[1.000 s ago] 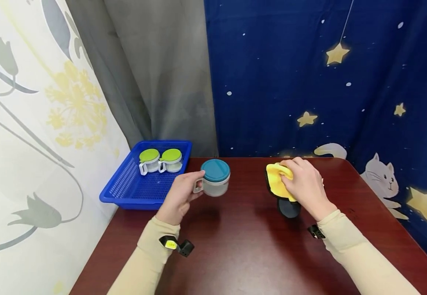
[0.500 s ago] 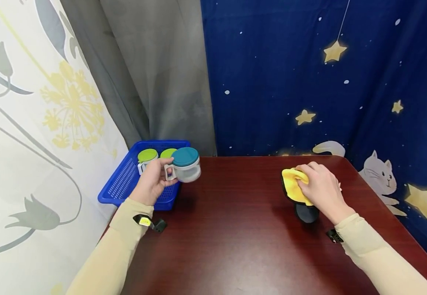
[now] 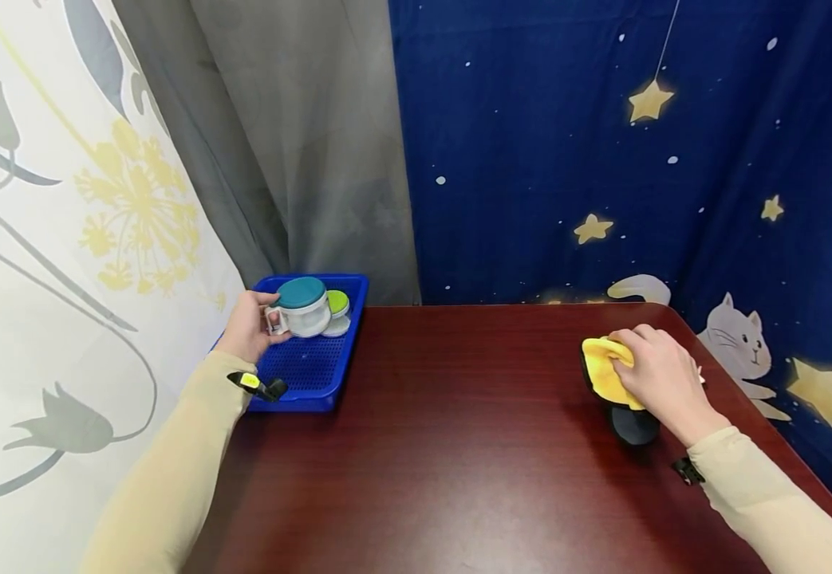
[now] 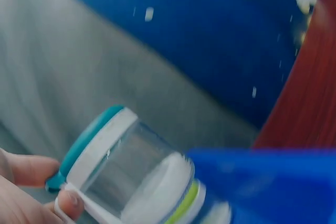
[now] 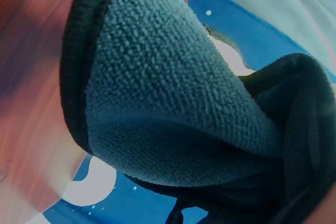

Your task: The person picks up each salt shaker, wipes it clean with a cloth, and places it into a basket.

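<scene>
By its white handle, my left hand (image 3: 246,328) holds a clear seasoning jar (image 3: 304,309) with a teal lid above the blue basket (image 3: 322,402). In the left wrist view the jar (image 4: 139,166) has whitish contents or base, and a thumb and finger lie at its handle. Behind it a green-lidded jar (image 3: 339,311) stands in the basket. A folded yellow cloth (image 3: 608,373) with dark edging is gripped by my right hand (image 3: 663,379) over the table's right side. The right wrist view shows the cloth's dark grey side (image 5: 173,87) up close.
The reddish-brown table (image 3: 451,430) reaches from the basket to the right edge. A grey curtain (image 3: 315,143) and a blue starry curtain (image 3: 530,159) hang behind it. A patterned white curtain (image 3: 100,319) borders the left side.
My left hand has carried the teal-lidded jar leftward from over the table to above the basket, now covering one green-lidded jar. My right hand has shifted to the right with the cloth.
</scene>
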`<state>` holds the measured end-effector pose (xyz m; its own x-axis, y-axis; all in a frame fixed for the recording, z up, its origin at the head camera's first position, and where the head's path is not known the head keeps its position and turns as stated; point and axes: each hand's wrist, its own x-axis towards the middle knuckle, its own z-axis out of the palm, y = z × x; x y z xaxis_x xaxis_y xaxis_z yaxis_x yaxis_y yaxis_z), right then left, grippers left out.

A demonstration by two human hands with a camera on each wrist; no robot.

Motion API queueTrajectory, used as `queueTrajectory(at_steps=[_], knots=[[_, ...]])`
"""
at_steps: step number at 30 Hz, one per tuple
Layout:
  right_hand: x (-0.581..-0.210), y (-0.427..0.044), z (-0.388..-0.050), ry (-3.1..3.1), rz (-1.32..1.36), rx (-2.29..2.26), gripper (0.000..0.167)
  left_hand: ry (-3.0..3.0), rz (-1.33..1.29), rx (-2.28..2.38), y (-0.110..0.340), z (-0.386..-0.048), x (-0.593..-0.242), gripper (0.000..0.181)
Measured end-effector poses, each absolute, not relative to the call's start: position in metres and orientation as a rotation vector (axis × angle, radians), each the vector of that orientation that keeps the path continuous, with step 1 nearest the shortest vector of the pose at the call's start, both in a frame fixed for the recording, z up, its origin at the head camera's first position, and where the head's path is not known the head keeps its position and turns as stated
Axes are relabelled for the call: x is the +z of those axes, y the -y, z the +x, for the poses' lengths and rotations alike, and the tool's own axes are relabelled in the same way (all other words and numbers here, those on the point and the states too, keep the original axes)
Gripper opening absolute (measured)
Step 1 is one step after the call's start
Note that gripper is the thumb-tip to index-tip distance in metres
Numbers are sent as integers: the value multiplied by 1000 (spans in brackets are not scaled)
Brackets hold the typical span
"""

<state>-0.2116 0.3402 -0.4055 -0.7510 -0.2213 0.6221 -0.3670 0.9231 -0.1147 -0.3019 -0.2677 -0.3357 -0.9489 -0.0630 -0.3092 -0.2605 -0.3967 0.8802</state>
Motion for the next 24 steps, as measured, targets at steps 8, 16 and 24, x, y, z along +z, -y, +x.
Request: queueTrajectory(at_steps=[8,16,24], knots=[[-404,-359,-208,2481,374,272,37,-1676,-462,2460,296,-322,-357,9],[-404,-371,-207,2501,332,271,36,-1647,-417,2325,337,-336,-374,18],[-411,-386,-208,2526,323,271,34,-1679,-461,2213,355,-335,-390,29]])
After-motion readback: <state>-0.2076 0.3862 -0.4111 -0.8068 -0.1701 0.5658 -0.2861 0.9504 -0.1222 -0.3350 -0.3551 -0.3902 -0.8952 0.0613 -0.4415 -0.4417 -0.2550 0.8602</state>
